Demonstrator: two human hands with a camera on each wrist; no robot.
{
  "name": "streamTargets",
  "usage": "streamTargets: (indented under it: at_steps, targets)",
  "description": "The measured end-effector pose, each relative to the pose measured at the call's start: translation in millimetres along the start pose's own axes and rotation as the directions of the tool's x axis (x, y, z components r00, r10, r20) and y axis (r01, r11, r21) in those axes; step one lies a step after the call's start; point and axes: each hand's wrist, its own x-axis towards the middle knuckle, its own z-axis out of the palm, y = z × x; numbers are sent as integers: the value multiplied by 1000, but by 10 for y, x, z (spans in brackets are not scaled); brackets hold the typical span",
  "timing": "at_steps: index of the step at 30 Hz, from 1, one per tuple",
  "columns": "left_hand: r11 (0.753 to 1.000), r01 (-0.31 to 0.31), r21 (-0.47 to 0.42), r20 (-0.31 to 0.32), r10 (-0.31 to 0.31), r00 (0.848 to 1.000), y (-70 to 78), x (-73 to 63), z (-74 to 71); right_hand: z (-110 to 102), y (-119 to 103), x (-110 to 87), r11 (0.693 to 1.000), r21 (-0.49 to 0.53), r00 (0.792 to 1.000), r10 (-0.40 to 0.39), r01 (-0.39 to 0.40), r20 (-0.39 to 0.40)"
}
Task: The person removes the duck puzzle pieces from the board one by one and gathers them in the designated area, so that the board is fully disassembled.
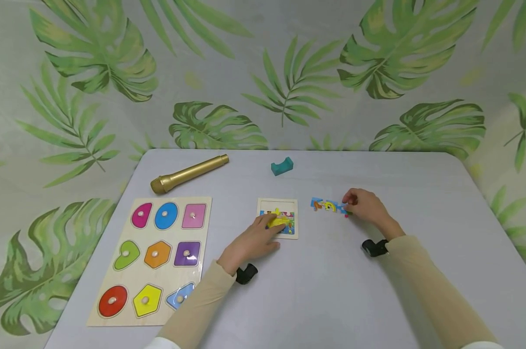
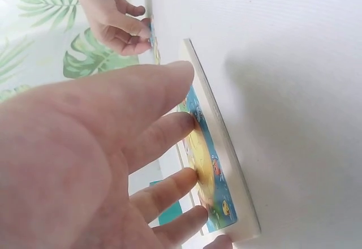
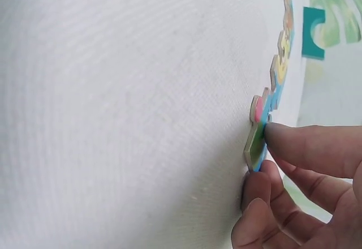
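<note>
One puzzle piece [image 3: 258, 140] sits in the right grip [image 1: 365, 207]

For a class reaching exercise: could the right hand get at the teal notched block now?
Probably yes: nothing tall stands between the right hand and the teal notched block, though that hand holds a puzzle piece.
</note>
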Motion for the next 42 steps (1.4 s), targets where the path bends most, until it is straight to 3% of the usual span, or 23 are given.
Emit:
streamTargets:
  at_steps: [4, 8, 13, 18, 23, 27, 31, 42]
  targets:
    - [1000, 11, -10, 4, -11, 1000, -3, -10, 4, 16, -18, 9, 999, 36, 999, -28, 29, -26]
    - [1000, 15, -3, 5, -15, 1000, 4, -19, -5, 105, -114, 55, 983, 152, 994, -93, 102, -60]
    - [1000, -12, 24, 2, 12, 1000, 6, -19, -10, 298, -449, 111, 949, 268, 986, -166, 166, -24]
    - [999, -24, 40, 10, 24, 1000, 4, -18, -25, 526, -778, 151, 928, 302, 969, -244, 219, 47]
    - [999, -16, 35, 30, 15, 999, 10, -13, -44, 662, -963, 166, 933, 233, 950, -302, 276, 84]
    - [999, -17, 43, 32, 15, 999, 10, -1, -48, 697, -1040, 171, 952, 143, 954, -286, 271, 95]
    - [999, -9, 42, 33, 8, 999, 12, 14, -45, 698, -1083, 167, 961, 116, 959, -262, 250, 111]
    - [1000, -4, 29, 36, 3, 999, 33, 28, -62, 693, -1072, 151, 944, 98, 942, -324, 316, 81]
